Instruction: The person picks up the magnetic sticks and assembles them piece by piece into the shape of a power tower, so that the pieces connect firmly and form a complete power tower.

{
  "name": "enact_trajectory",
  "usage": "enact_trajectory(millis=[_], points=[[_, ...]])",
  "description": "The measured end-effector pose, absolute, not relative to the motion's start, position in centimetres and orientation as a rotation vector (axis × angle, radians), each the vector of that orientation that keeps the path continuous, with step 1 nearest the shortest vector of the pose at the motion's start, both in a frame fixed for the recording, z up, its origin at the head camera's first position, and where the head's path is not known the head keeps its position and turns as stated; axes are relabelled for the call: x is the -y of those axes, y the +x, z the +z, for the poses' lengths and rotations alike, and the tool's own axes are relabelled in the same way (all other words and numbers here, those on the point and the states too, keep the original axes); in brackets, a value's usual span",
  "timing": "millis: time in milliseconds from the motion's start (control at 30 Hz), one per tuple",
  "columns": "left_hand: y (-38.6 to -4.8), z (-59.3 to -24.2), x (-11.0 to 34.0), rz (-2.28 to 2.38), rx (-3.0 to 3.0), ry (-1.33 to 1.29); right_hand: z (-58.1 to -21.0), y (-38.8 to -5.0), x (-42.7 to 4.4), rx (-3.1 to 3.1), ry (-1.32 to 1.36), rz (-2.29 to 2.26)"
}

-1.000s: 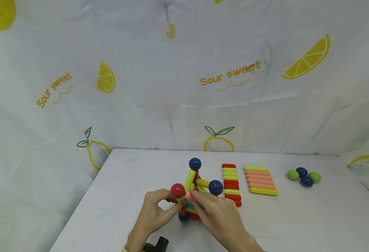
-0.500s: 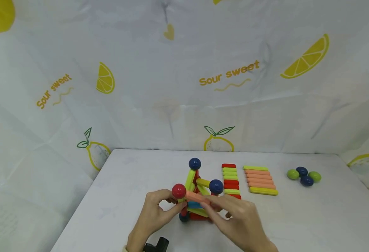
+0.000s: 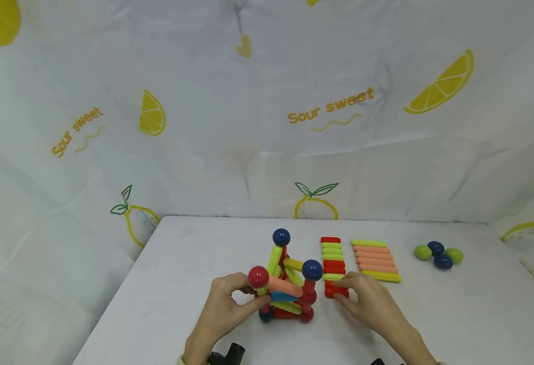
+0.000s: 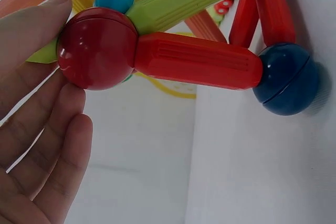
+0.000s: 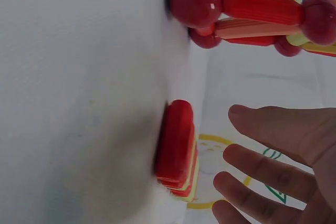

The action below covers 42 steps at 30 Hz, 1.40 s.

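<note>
A tower of toy rods and balls [image 3: 286, 287] stands on the table in the head view. My left hand [image 3: 230, 304] holds its left side, thumb and fingers pinching a red ball [image 4: 97, 48] seen in the left wrist view. A salmon rod spans the tower's front, under the red top ball [image 3: 258, 277] and a navy one [image 3: 312, 270]. To the right, my right hand [image 3: 370, 302] reaches over the near end of a row of short rods. In the right wrist view its fingers are spread, apart from the nearest red rod [image 5: 176, 140].
Beside the short red and lime rods lies a second row of longer salmon rods [image 3: 376, 262], with a yellow rod [image 3: 382, 277] at its near end. Several green and navy balls [image 3: 442, 261] cluster farther right on the white table [image 3: 431, 314].
My right hand has let go of the salmon rod, which now lies across the tower's front, and moved right to the short red rods. The left hand keeps its hold.
</note>
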<state>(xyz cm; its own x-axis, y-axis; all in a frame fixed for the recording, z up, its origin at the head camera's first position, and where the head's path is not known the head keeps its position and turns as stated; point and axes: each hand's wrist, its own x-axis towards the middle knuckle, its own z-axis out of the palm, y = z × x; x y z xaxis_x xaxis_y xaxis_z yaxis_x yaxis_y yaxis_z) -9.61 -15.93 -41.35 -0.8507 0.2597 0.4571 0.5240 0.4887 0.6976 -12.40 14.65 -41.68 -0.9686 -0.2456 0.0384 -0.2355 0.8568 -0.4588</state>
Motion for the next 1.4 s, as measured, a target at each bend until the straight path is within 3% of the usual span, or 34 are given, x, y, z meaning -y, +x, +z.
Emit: enact_trajectory(millis=[967, 1133, 1400], points=[[-9.6, -41.4, 15.9, -1.318, 2.481, -0.607, -44.4, -13.8, -13.8, -2.897, -0.373, -0.707], [-9.6, -41.4, 15.9, -1.321, 2.475, -0.614, -42.1, -13.5, -14.3, -2.959, -0.478, -0.818], [-9.6, -41.3, 15.9, -1.323, 2.465, -0.624, -34.1, -12.1, -13.7, -3.181, -0.958, -1.373]])
